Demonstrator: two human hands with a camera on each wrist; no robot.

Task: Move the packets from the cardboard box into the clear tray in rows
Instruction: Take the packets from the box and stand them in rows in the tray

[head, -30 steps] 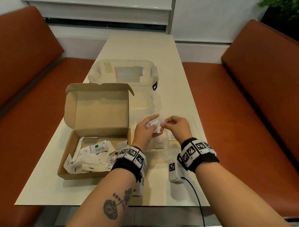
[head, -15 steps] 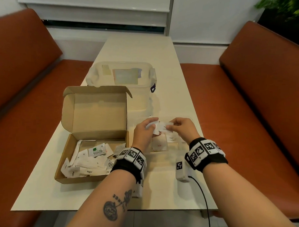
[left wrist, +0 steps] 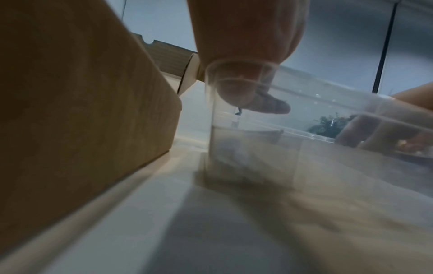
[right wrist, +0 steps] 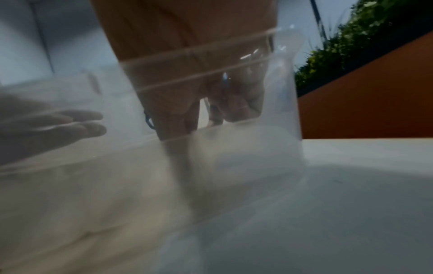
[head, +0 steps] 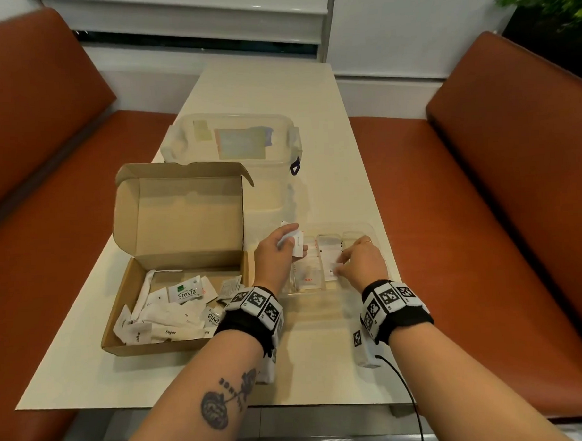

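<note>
An open cardboard box point(head: 135, 340) at the near left holds several white packets point(head: 168, 314), one marked Stevia. Right of it sits the clear tray point(head: 371, 230) with packets lying in its columns. My left hand point(head: 279, 251) hovers over the tray's left end and holds a few white packets point(head: 297, 245) in curled fingers. Down inside the tray, my right hand point(head: 358, 260) pinches one white packet point(head: 333, 268) in the middle column. Both wrist views look blurred through the tray wall point(left wrist: 253, 144), which also fills the right wrist view point(right wrist: 234, 157).
A clear lidded tub point(head: 232, 139) stands behind the box, whose lid point(head: 179, 208) is upright. The cream table point(head: 311, 96) is flanked by orange benches point(head: 481, 178). A black cable point(head: 407, 395) runs off the near edge from my right wrist.
The hands, held together above the tray, have drawn apart. My right hand took one packet and went down into the tray with it; my left keeps the others.
</note>
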